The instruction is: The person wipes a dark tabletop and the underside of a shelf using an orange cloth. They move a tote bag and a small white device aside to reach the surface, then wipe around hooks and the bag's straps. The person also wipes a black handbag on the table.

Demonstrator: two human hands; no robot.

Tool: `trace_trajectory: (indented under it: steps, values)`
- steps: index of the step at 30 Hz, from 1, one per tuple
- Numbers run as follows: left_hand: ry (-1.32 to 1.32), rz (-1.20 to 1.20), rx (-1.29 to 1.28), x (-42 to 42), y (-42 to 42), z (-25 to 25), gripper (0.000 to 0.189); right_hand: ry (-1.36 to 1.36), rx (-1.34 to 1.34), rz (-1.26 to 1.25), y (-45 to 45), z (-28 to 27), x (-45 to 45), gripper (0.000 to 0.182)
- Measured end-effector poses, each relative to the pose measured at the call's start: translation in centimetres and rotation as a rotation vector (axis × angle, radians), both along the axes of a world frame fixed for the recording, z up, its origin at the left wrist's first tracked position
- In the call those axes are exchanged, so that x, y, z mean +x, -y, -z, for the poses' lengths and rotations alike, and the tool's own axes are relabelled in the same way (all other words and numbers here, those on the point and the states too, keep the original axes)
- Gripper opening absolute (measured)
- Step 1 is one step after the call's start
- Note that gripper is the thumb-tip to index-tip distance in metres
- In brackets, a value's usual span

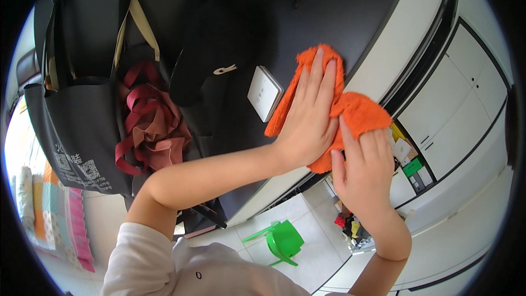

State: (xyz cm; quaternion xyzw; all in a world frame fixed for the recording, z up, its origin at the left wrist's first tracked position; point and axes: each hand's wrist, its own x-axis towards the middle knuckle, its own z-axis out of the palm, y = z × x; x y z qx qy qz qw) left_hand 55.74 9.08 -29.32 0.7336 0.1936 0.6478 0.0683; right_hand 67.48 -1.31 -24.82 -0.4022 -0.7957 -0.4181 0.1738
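An orange fluffy cloth (328, 76) lies bunched near the edge of a dark grey surface (328, 12). My left hand (308, 117) presses flat on its left part, fingers stretched away from me. Part of the cloth (363, 113) spills over the pale edge panel (380, 68). There my right hand (365, 164) grips it, with the fingertips hidden under a fold. Just left of my left hand is a small white box (265, 93) with dark print. A pale clip-like object (225, 69) rests on black material farther left.
At left stands a black tote bag (78, 131) bearing writing and printed codes. Beside it, dark red and pink fabric (158, 121) fills another black bag. Below the edge, a green plastic chair (284, 240) stands on the tiled floor (324, 230). White cabinets (456, 86) line the right.
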Motion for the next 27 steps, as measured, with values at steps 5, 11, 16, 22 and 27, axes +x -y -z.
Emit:
trace_trajectory:
  steps: [5,11,16,22,27]
  values:
    - [0.015,0.008,-0.097,0.2,0.8,5.4,0.076,-0.021,-0.224,0.022,0.5,3.4,-0.3,0.046]
    - [0.000,-0.022,-0.215,-0.4,1.3,10.6,0.073,-0.051,-0.310,-0.036,-0.6,6.4,-0.5,0.040]
    - [0.042,0.001,-0.346,-1.7,1.5,15.1,0.065,-0.149,-0.426,-0.044,-0.7,9.2,-0.9,0.045]
    - [0.719,0.323,-0.626,-3.5,0.1,17.1,0.049,-0.512,-0.653,-0.180,-0.1,12.1,-4.3,0.061]
    - [0.695,0.324,-0.486,-5.5,-4.3,9.4,0.051,-0.811,-0.562,-0.282,-3.3,12.8,-8.1,0.075]
